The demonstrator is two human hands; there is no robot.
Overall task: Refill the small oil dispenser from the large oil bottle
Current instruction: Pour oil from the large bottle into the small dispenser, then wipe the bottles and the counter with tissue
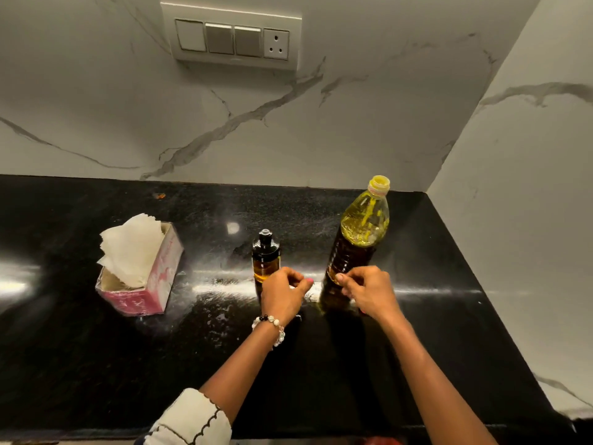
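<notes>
The small oil dispenser (pixel 265 255), dark glass with a black cap and amber oil low inside, stands upright mid-counter. To its right stands the large oil bottle (pixel 359 239), clear plastic with a yellow cap on, holding yellow oil. My left hand (pixel 284 295) hovers just in front of the dispenser's base, fingers curled, hiding its bottom. My right hand (pixel 369 292) is in front of the large bottle's lower part, fingers curled, fingertips at its wall without wrapping it.
A pink tissue box (pixel 141 277) with white tissues sticking out sits on the left of the black stone counter (pixel 96 364). Marble walls close off the back and right. A switch panel (pixel 232 38) is on the back wall.
</notes>
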